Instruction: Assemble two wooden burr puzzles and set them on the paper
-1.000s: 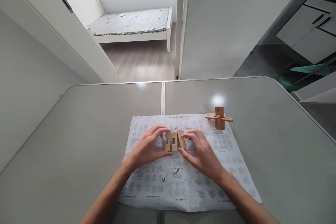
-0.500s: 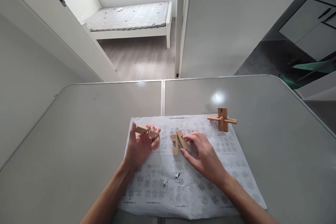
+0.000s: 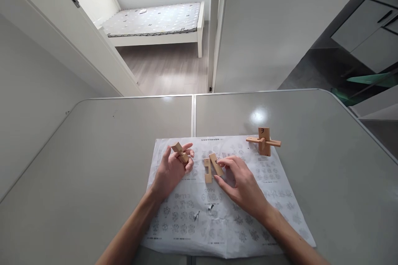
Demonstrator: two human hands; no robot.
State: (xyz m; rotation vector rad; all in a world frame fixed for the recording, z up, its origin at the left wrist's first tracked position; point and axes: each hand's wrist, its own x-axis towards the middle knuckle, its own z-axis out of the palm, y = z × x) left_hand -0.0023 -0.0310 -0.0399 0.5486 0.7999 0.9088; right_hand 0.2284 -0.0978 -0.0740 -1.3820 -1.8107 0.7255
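Below centre, a notched block [image 3: 177, 147] is grasped by the left hand [image 3: 169, 170], a slanted block [image 3: 215, 163] flanked by the right hand [image 3: 241, 180] (grip unclear).

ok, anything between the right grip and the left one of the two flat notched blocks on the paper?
Yes: the slanted block lies between the left block and the right grip. Nothing visible separates that grip from the slanted one.
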